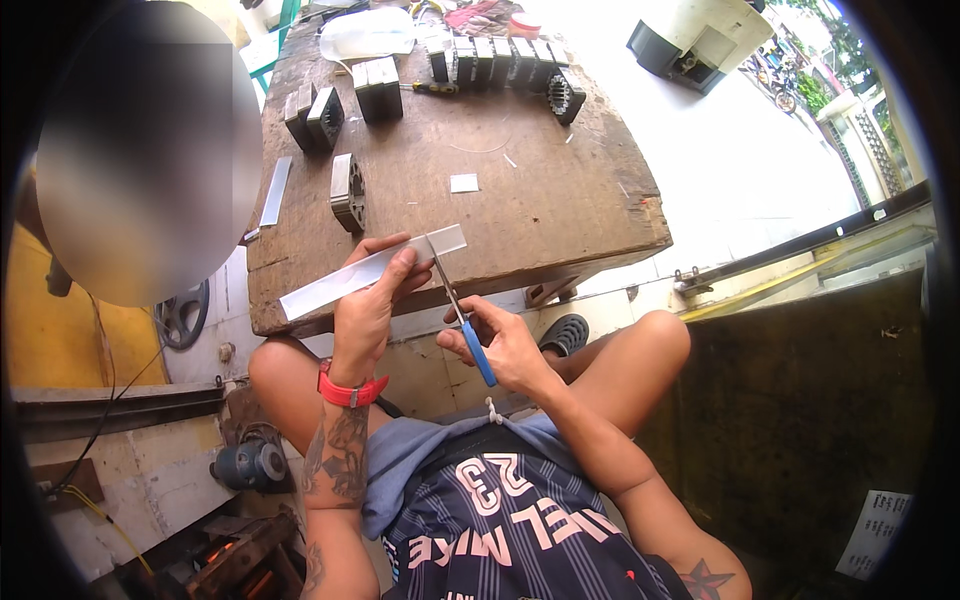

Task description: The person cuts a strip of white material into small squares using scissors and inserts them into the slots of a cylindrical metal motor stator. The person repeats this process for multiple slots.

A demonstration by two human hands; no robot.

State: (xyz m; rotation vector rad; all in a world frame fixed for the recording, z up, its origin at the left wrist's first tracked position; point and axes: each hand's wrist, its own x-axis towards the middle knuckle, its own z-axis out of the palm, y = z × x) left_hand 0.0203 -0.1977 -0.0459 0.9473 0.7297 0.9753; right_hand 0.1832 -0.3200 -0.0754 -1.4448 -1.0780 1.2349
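**Scissors meet strip at the worktop's near edge**

Left hand [368,305] is clamped on a long pale strip [345,278], thumb on top, holding it flat just above the near edge of the wooden worktop [560,215]. Right hand [500,345] is closed around the blue-handled scissors [460,310], blades pointing up and away from the body, crossing the strip near its right end. Whether the blades are actually biting the strip is hard to tell from here. A red watch [350,390] sits on the left wrist.

Farther back on the worktop: a small white offcut [464,183] mid-board, one metal stator core [348,192] near the left edge, more cores [500,62] lined along the far edge. A second strip [276,190] hangs just off the worktop's left side.
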